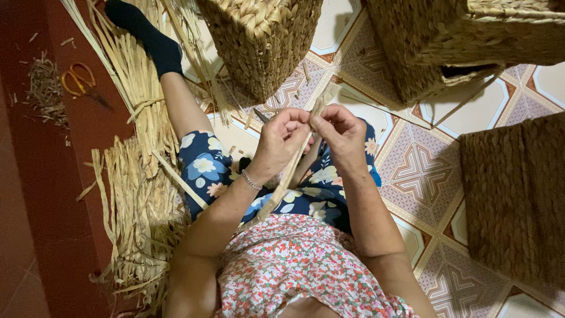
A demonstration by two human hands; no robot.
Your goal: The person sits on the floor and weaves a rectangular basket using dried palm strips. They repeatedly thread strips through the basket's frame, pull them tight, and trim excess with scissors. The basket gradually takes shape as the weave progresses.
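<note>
**Both hands pinch one dried straw strip above the lap**

A person sits on a patterned tile floor (424,171), seen from above, with the near woven basket (262,41) standing just past their hands; everything below is placed against that basket.

Just on the near side of the basket, the left hand (281,141) and the right hand (340,136) meet almost knuckle to knuckle. Both have their fingers curled together and clamped on the same pale straw strip (294,162), thumb against forefinger in each case. The strip runs on a slant: its upper end pokes out past the fingertips toward the basket's lower corner, and its long lower part trails down across the floral shorts (206,168) toward the person's floral top (294,265). A thin bracelet (251,181) sits on the left wrist.

To the left of the basket, a leg in a dark sock (147,32) stretches out over a loose heap of dried straw (132,194), which spreads from beside the basket down along the edge of the tiles. Farther left again, on the red floor, lie orange-handled scissors (78,79) beside a small pile of trimmings (44,88) (short dark scraps, too fine to make out singly).

To the right of the basket stands a second woven basket (459,41), well apart from the hands, and lower right of that lies a darker woven piece (518,194).
</note>
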